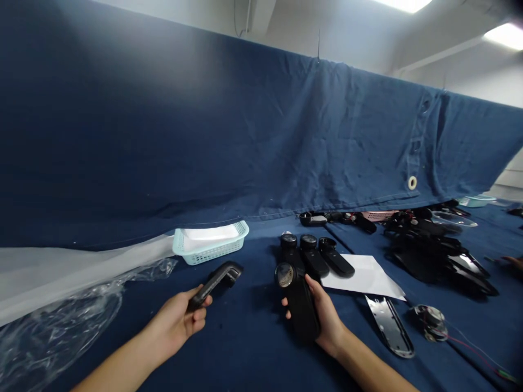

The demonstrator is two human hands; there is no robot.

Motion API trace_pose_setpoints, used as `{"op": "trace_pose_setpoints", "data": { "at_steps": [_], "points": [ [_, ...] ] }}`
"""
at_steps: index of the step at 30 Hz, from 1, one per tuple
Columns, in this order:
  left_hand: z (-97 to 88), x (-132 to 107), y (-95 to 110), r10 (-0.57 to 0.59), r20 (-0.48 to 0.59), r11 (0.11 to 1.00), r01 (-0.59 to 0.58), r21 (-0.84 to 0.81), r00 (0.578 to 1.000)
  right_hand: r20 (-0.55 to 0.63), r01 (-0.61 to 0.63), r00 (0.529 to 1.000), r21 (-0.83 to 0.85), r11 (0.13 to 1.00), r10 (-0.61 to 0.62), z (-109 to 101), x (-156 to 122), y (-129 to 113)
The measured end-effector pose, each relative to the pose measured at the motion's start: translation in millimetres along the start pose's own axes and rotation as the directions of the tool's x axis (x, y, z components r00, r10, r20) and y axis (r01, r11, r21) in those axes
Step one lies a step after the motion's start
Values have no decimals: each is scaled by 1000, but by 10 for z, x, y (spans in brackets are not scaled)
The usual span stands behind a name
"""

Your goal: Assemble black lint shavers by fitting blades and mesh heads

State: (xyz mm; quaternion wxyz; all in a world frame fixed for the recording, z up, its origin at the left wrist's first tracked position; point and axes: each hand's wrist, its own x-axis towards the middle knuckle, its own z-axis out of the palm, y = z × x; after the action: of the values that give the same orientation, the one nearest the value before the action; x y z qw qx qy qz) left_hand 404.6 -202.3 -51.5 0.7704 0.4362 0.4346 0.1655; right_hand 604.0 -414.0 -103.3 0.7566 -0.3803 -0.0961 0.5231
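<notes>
My left hand (180,321) is closed round the narrow end of a black plastic housing part (223,275) with a curved, hooked head, held up to the left. To the right, my right hand (324,316) grips a black fabric shaver (300,307) by its body. Its round perforated metal head (285,275) faces me. Just behind it, several similar black shavers lie in a row, among them one with a metal-ringed head (312,256) and one with an open ring (337,258) resting partly on white paper (368,275).
A pale blue basket (210,251) stands behind my left hand, beside clear plastic wrap (81,321). On the right lie an empty shell half (390,326), a wired motor unit (431,321) and a heap of black parts (437,250). A blue cloth (245,136) hangs behind. Someone's fingers (515,263) show at far right.
</notes>
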Motion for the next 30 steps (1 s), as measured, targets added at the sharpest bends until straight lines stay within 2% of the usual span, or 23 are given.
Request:
{"op": "trace_pose_setpoints", "data": {
  "at_steps": [3, 6, 11, 14, 16, 19, 22, 24, 26, 28, 30],
  "points": [
    [-57, 87, 31, -30, -41, 999, 31, 35, 999, 3, -3, 1000, -15, 1000, 3, 0, 5, -3],
    [-164, 66, 6, -58, -49, 995, 62, 78, 997, 4, -8, 1000, -21, 1000, 8, -4, 9, -5],
    [-309, -213, 30, -56, -60, 972, 68, 224, 997, 5, -21, 1000, -24, 1000, 21, -3, 4, -2],
    [-331, -392, 92, -41, -116, 928, 81, 363, 992, -2, -25, 1000, -26, 999, 25, 8, 6, -1],
    [-335, -414, 118, -5, -121, 888, 60, 456, 993, -9, -32, 999, -30, 999, 32, 16, 11, -3],
    [-346, -263, 116, 75, -131, 819, 14, 573, 989, -13, -36, 999, -36, 999, 35, 23, 18, -3],
    [-379, -42, 104, 110, -152, 753, 18, 658, 982, -12, -32, 999, -47, 998, 32, 23, 19, 2],
    [-413, 37, 119, 184, -136, 686, -28, 727, 973, -7, -32, 999, -58, 998, 31, 20, 17, 6],
    [-452, 33, 150, 298, -85, 569, -106, 816, 951, -3, -31, 1000, -68, 997, 31, 15, 11, 7],
    [-488, -32, 175, 405, 10, 421, -196, 885, 914, -1, -33, 999, -78, 996, 33, 12, 1, 4],
    [-517, -118, 169, 473, 62, 361, -258, 896, 879, -4, -36, 999, -87, 996, 36, 12, -14, -2]
  ]
}}
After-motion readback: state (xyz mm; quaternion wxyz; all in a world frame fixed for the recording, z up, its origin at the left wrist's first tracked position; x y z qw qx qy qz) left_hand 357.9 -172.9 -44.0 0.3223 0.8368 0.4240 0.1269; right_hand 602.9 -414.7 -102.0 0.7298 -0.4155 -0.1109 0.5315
